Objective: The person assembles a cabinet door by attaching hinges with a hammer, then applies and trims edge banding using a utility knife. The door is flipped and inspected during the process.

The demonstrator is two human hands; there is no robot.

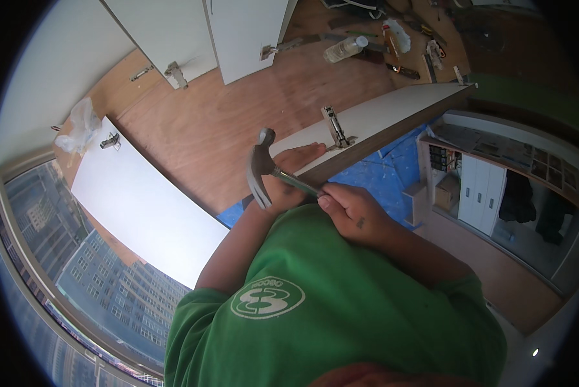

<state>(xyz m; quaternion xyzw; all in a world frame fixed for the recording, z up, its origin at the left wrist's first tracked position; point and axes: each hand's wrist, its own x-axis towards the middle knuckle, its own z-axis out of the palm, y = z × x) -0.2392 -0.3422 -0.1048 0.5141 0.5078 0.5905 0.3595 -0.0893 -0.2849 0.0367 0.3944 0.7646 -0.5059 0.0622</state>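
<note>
Gripping a claw hammer [262, 169] near the middle of the frame, the right hand [354, 216] has its fingers [331, 193] curled tight round the handle, thumb laid along it. The hammer's steel head sits just left of centre, claw pointing down toward the green shirt [341, 316], face turned up toward the wooden floor [238, 116].

The left hand [289, 177] lies partly behind the hammer head, its fingers pressed together and stretched flat along the near end of a long white cabinet panel [393, 113] that runs from the centre up to the upper right. It seems to steady that panel by its dark edge. A metal hinge [335, 129] is mounted on the panel just beyond the left fingertips.

Judging by this, the step in hand is work at the end of the panel: the hammer is raised, not touching the board, and the other hand braces it. Whether a nail or pin stands there cannot be told; the hammer head hides the spot. The next move seems to call for a short, controlled blow, with the left fingers kept out of the striking path.

Another white panel [141, 206] with a hinge lies at centre left, two more doors [205, 32] lean at the top, and a plastic bottle [344, 48] lies among loose tools at upper right.
</note>
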